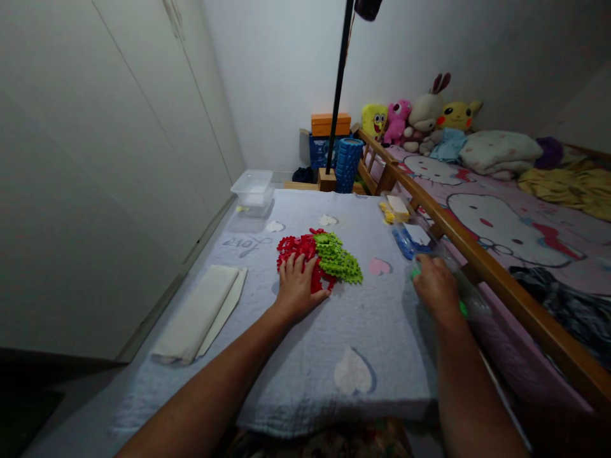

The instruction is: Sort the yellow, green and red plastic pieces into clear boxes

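Observation:
My left hand (296, 283) lies palm down on a pile of red toothed plastic pieces (289, 247), its fingers spread over them. Against the pile's right side lies a heap of green toothed pieces (338, 257), apart from the fingers. At the table's right edge, my right hand (436, 285) is closed over a transparent container (477, 300) with bright green content showing beside the hand. What its curled fingers grip is hidden under the hand. Just beyond it sits a transparent box of blue pieces (405, 243).
A folded cream cloth (203, 312) lies on the left of the cloth-covered table (382, 343). Transparent tubs (252, 186) stand at the far left, a box with yellow pieces (394, 208) at the far right. A wooden bed rail (449, 248) borders the right side.

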The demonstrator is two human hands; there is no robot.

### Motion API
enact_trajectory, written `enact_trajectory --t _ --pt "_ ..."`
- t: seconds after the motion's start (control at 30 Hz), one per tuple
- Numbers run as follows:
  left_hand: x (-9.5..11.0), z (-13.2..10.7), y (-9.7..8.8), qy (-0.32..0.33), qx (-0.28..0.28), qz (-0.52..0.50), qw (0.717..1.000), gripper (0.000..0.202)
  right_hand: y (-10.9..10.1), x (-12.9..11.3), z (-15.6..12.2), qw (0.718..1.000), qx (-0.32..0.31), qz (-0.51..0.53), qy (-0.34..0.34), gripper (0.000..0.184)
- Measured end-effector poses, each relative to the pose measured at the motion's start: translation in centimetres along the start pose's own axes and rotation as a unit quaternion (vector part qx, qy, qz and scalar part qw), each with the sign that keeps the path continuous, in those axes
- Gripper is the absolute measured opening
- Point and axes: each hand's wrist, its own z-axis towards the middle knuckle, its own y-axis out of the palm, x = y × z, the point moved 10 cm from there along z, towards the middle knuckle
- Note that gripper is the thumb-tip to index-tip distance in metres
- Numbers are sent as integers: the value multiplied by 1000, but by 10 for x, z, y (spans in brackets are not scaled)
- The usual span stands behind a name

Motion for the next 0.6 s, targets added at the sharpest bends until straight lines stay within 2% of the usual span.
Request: enact_trajectory --t 0.1,0.37,0.5,0.6 --pt "4 -1 -1 14 17 5 1000 81 -2 -24 -4 999 -13 28 -26 45" --pt "28 -3 2 96 5 2 995 73 -2 -113 -11 987 -26 108 -114 41" --pt "39 4 -5 127 -1 -25 992 58 -4 -127 0 974 -7 177 -139 42" --pt "44 17 -13 131 -3 -36 991 52 -8 -115 11 958 9 247 -144 41"
